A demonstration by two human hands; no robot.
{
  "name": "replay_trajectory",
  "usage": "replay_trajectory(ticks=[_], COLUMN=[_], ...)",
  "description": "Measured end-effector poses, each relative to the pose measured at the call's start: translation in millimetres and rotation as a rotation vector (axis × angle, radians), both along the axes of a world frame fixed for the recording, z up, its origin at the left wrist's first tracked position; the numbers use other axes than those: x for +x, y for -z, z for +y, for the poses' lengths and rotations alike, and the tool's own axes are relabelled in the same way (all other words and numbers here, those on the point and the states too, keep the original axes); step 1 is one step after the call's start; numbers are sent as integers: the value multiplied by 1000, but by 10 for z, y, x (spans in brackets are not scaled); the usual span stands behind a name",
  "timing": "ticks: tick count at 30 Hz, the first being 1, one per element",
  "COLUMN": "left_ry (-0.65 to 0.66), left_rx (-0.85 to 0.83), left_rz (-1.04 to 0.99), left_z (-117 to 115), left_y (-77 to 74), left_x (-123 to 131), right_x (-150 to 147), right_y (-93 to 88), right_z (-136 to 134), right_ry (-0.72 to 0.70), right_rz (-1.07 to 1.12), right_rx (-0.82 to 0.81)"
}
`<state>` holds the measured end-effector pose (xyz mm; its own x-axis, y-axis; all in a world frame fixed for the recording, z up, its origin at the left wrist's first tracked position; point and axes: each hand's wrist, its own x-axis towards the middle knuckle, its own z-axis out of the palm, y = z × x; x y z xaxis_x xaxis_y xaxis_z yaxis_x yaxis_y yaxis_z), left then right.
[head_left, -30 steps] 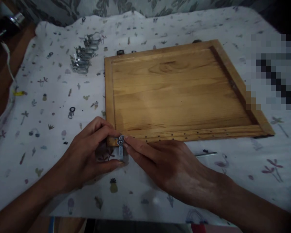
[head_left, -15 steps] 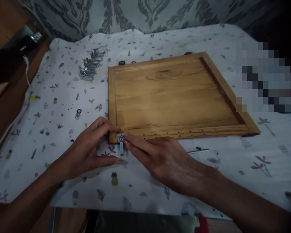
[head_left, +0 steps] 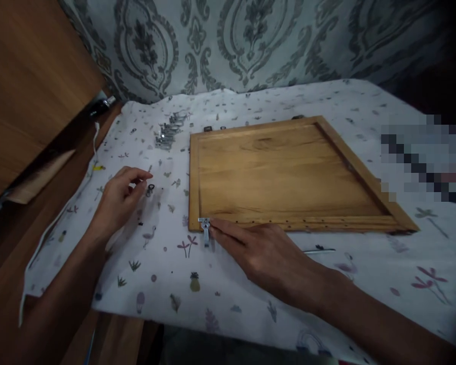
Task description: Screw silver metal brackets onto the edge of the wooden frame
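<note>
My right hand (head_left: 266,256) pinches a small T-shaped metal fitting (head_left: 205,228) between its fingertips. It holds the fitting against the near left corner of a wooden framed panel (head_left: 289,167), the narrow stem pointing down past the edge. A row of dark dots runs along the panel's near rail. My left hand (head_left: 117,200) is raised over the cloth left of the panel, fingers bent and slightly apart, nothing visible in them. Beyond it lies a pile of similar metal fittings (head_left: 169,133).
A patterned white cloth (head_left: 251,309) covers the table. A thin metal rod-like tool (head_left: 319,251) lies by the panel's near edge. Along the left run a white cord (head_left: 51,228) and a wooden cabinet (head_left: 34,86). Patterned fabric (head_left: 197,45) rises behind. A blurred-out patch sits at right.
My left hand has left the panel's corner and moved left over the cloth. My right hand still holds the fitting at the corner. The view has tilted up and turned left.
</note>
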<state>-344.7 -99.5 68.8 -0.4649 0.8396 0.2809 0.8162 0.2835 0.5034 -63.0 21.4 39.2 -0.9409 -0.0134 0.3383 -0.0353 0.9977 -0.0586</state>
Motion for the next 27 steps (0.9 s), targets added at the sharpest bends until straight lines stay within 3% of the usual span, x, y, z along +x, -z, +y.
replay_trajectory(ticks=[5,13,27], left_ry=[93,191,148], left_rx=[-120,-168,-162], left_rz=[93,192,233], left_z=[127,403,326], left_y=[76,202,130], left_x=[-40,102,149], right_x=[-9,-21,-9], right_y=[3,-52,32], right_z=[-6,-6,3], right_ry=[5,2,0], right_rz=[6,16,-9], right_rx=[-17,17,-11])
